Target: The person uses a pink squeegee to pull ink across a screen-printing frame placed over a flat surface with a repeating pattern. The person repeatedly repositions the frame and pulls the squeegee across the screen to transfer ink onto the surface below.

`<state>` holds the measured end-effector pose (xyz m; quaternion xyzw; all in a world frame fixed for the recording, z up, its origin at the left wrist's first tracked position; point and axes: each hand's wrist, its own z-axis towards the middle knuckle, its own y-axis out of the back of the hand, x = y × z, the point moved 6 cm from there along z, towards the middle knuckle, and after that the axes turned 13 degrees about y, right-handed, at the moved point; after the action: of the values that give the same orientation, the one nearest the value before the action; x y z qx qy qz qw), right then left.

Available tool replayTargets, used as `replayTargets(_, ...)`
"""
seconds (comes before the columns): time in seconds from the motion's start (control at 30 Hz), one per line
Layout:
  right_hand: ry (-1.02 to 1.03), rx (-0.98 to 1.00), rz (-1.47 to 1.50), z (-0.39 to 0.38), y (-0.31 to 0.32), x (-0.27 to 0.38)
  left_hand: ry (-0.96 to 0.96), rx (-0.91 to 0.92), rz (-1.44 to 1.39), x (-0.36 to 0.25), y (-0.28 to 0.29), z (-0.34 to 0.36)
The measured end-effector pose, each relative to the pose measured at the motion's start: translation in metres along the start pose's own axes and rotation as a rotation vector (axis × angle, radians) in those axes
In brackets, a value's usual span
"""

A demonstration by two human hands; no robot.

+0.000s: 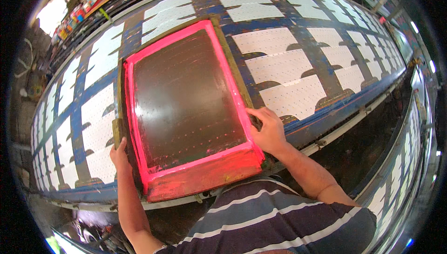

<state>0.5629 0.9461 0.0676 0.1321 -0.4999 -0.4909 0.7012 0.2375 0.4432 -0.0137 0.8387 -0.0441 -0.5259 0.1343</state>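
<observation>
Screen-printing frame (205, 175) lay aslant over the long surface (342, 104), between the person's two hands, its near end jutting past the surface's front edge toward the striped shirt (279, 216). Could not tell whether it rested flat or was held slightly up.

Right hand (269, 130): grip pinched the frame's right side near its lower corner, fingers bent over the pink-smeared rail. Left hand (120, 156): thumb lay against the wooden strip (117, 133) along the left side; the fingers were mostly hidden, so could not tell how tightly that grip was closed.

Dark mesh (181, 98) shone with glare; pink ink (215, 44) ringed it, thick and wet-looking along the rails.

Risks, judged from this view:
1. Smearing — white dotted panels (291, 95) lay close on both sides; a low sideways drag of the frame could rub ink onto them or ruck them.
2. Slipping — the right fingers were near pink ink; if it was wet, that hold could slide and drop a corner.
3. Skew — both holds were toward the near end, so the far end could sag or swing if one hand lifted first.
</observation>
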Motion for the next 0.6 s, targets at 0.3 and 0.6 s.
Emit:
replayTargets(0.3,-0.108,-0.001,-0.066,0.010,0.067,-0.081,-0.098,0.092,-0.210,-0.035,-0.098,-0.071)
replayTargets(0.6,-0.177,-0.084,-0.102,-0.025,0.174,-0.225,-0.124,0.104,-0.299,-0.020,-0.257,-0.169)
